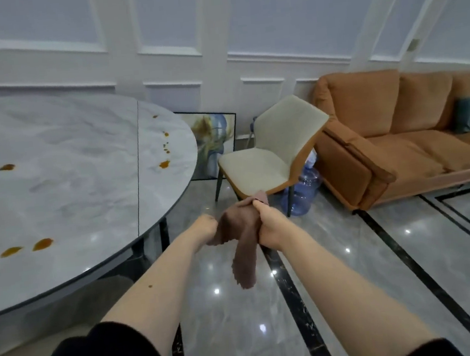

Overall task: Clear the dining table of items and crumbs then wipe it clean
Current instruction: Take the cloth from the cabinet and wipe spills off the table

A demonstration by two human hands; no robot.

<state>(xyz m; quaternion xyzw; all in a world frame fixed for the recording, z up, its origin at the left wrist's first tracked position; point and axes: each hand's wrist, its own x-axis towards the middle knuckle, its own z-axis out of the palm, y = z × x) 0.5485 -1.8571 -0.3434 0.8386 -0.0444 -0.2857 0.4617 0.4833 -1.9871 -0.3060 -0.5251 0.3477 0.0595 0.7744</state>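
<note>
The round grey marble dining table (66, 194) fills the left side. Orange-brown sauce stains mark its top: one at the left (6, 167), two near the front edge (42, 244), and several small ones by the right rim (164, 164). No dishes stand on it. To the right of the table, over the floor, both my hands hold a brown cloth (242, 251). My left hand (207, 226) grips one end. My right hand (270, 226) clasps the other end, and a loose flap hangs down below it.
A cream and orange chair (269, 157) stands just beyond my hands, with a blue water jug (305, 194) behind its leg. An orange sofa (413, 132) lines the right wall. A framed picture (213, 139) leans on the wall. The glossy tile floor (353, 281) lies below.
</note>
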